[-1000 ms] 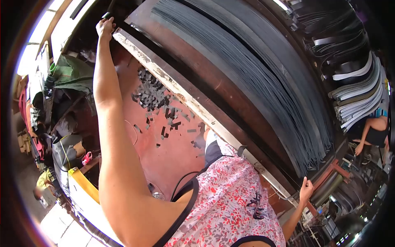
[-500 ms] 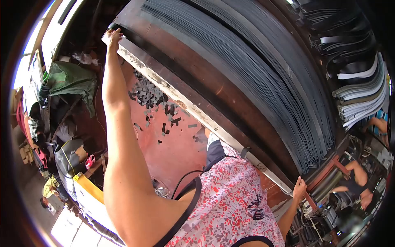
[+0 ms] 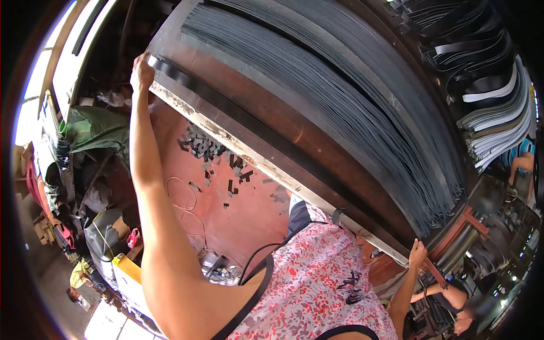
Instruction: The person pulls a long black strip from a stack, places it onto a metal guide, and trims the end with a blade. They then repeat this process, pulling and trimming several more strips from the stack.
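Note:
A long black strip [image 3: 272,133] lies along the near side of the brown table [image 3: 249,85], close to its worn pale edge [image 3: 226,141]. My left hand [image 3: 143,72] is closed on the strip's far-left end at the table corner, where the strip shines and bends slightly. At the other end, my right hand [image 3: 417,255] pinches the strip by the right corner of the table. Beyond the strip, long thin dark grey strips [image 3: 317,73] lie in wide layered bundles.
Small dark offcuts [image 3: 207,144] and a cable [image 3: 187,207] lie on the red floor [image 3: 243,209] below the table. White and black strips [image 3: 493,124] hang at the right. A co-worker [image 3: 453,297] is at lower right, near a red metal frame [image 3: 473,221].
My left hand has moved outward and down past the table corner, with the strip's end in its fingers. My right hand stays by the right corner. The view has shifted slightly.

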The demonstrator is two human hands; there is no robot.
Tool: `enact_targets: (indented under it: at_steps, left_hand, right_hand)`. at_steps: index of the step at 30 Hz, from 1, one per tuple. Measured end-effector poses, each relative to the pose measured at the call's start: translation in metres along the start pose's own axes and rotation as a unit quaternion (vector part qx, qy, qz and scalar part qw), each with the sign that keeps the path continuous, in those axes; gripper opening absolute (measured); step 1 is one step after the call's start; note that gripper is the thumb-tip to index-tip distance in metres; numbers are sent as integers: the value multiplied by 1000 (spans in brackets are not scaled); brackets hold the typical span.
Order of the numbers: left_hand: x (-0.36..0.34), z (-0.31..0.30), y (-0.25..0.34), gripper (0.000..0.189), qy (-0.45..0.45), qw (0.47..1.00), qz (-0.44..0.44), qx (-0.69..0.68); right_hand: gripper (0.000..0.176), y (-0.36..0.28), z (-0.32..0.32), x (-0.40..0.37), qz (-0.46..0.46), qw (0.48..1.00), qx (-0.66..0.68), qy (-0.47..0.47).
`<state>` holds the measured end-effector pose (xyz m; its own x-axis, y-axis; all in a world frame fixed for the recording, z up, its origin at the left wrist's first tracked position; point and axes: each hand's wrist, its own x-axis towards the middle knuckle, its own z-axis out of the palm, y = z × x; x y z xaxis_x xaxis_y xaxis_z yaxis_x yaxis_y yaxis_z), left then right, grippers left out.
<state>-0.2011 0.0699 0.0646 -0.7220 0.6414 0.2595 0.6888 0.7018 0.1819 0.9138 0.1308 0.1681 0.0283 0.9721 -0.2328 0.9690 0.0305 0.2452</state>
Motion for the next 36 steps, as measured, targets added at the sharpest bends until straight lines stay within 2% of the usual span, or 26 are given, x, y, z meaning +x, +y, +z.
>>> enact_targets:
  at_steps: [1,2,4,6,9,10,13,14,15,16,17,18,19,20,22,24,26,28,29,31,32,34,36]
  left_hand:
    - [-1,-1,0,64,-50,989,139,-4]
    - [-16,-34,46,68,-162,972,161,55]
    - [-25,-23,52,70,-163,921,336,108]
    - [-28,-18,59,66,-187,901,380,91]
    - [-27,-15,59,56,-203,895,377,127]
    - [-23,-16,56,53,-207,891,395,87]
    - [-10,1,16,53,-202,884,422,9]
    - [-12,-10,23,56,-239,891,381,56]
    - [-8,-12,13,58,-234,883,406,17]
    - [-3,-1,-4,61,-241,893,380,3]
    - [5,1,-12,60,-271,900,341,26]
    - [13,1,-22,58,-240,888,387,65]
    - [18,13,11,55,-243,868,420,104]
    - [21,-4,-11,53,-234,867,406,169]
    - [27,-4,-24,53,-224,865,408,189]
    - [26,-15,0,62,-252,868,370,216]
    - [8,-27,32,68,-268,838,415,233]
    - [-22,-30,67,75,-238,817,508,137]
    - [-48,-38,100,81,-270,807,515,106]
    - [-107,-53,170,79,-292,776,559,9]
    - [-137,-74,213,72,-344,775,529,25]
    - [-174,-74,245,62,-259,740,621,-4]
    - [-191,-66,253,57,-259,758,599,-11]
  right_hand:
    - [50,-3,-2,0,0,1000,-3,-5]
    - [50,-4,-2,0,-1,1000,0,-9]
    - [50,-7,-1,0,1,1000,-18,3]
    - [53,-11,-1,3,14,999,-43,-14]
    - [54,-11,0,5,30,999,-26,-18]
    - [53,-11,0,4,14,1000,-21,-2]
    - [48,-12,3,4,-14,999,32,36]
    - [43,-3,14,5,1,999,27,17]
    - [37,-5,22,4,-15,997,39,61]
    - [34,-16,16,3,21,998,13,52]
    - [34,-23,13,2,-35,992,61,104]
    - [37,-24,15,3,-6,993,55,104]
    - [41,-20,15,-1,31,993,97,67]
    - [44,-11,29,2,38,996,51,60]
    - [42,-27,12,8,34,998,30,41]
    - [39,-24,26,10,44,998,32,33]
    - [41,-20,36,11,57,996,46,54]
    - [42,-22,34,11,75,996,48,14]
    - [43,-21,36,11,82,995,50,2]
    - [43,-19,41,13,84,995,60,13]
    - [43,-21,43,13,79,994,67,24]
    - [42,-19,43,14,84,993,78,20]
    - [42,-16,39,13,81,993,88,15]
